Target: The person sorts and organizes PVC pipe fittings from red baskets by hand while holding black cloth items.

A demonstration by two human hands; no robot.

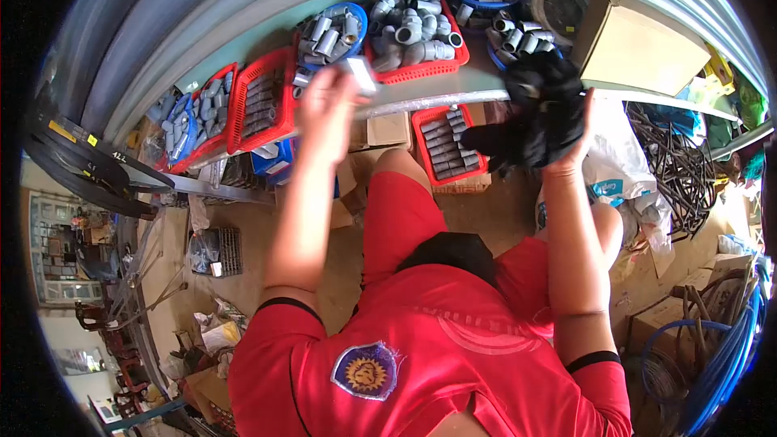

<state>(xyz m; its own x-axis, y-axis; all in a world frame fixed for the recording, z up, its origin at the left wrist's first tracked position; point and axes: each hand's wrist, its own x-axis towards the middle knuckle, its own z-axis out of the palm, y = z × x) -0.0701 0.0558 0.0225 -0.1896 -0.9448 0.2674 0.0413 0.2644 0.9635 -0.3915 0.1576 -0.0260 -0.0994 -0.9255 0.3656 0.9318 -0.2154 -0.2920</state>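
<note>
My left hand (325, 117), smeared by motion, is closed on a small grey-and-white piece (358, 77); its exact shape is blurred. It is raised in front of a blue basket (362, 26) of grey pipe fittings. On the other side, my right hand (573, 146) grips a crumpled black bundle (538, 109) from its right edge, and most of the fingers are hidden behind it. The bundle hangs beside the shelf edge, near another basket of fittings (526, 39).
Red baskets (287, 117) of fittings line the shelf. Below it sits a red crate (479, 168) of dark fittings. A cardboard box (639, 44), a white bag (619, 154), black tubing (684, 170) and a blue hose coil (740, 348) are at the right.
</note>
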